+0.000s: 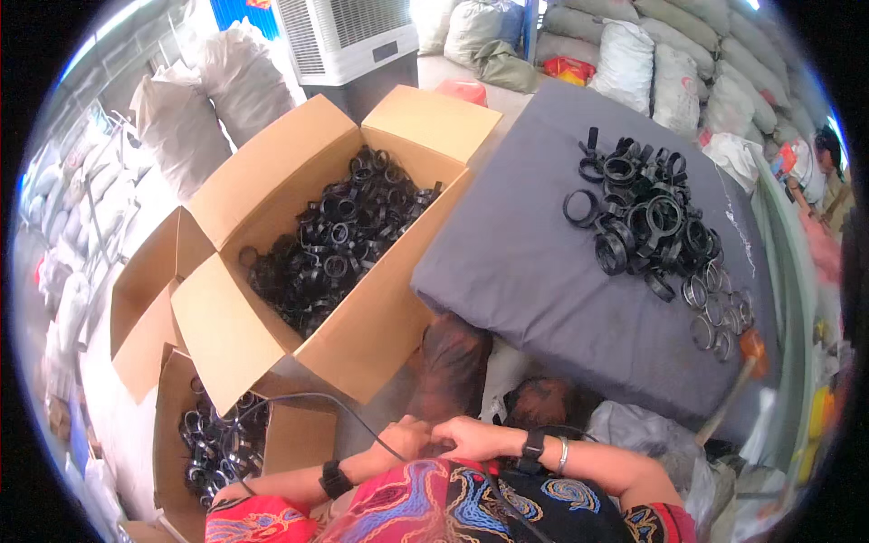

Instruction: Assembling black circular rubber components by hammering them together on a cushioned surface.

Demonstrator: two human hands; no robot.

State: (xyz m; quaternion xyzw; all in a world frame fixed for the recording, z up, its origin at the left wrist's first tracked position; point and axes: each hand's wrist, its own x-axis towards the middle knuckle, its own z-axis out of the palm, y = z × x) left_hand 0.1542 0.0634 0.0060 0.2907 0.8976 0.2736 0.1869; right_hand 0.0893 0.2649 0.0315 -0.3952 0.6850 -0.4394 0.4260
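Note:
My left hand [406, 437] and my right hand [472, 438] meet close to my body at the lower middle, fingers curled in toward each other. Something small and dark may sit between them; it is too hidden to name. A thin black cable [355, 412] passes by my left hand. Beyond my hands stands a large open cardboard box [367, 362] holding many black plastic rings [339, 233] with short stems. More black rings [634, 204] lie heaped on a grey cloth-covered table [534, 226], with several thinner silvery rings [715, 312] at the heap's near edge.
A smaller cardboard box [303, 433] with metal-looking rings [226, 443] is at my lower left. An orange-headed hammer-like tool [751, 353] leans at the table's right corner. Stuffed sacks [625, 68] and an air cooler [348, 41] stand behind. Another person [828, 199] is at far right.

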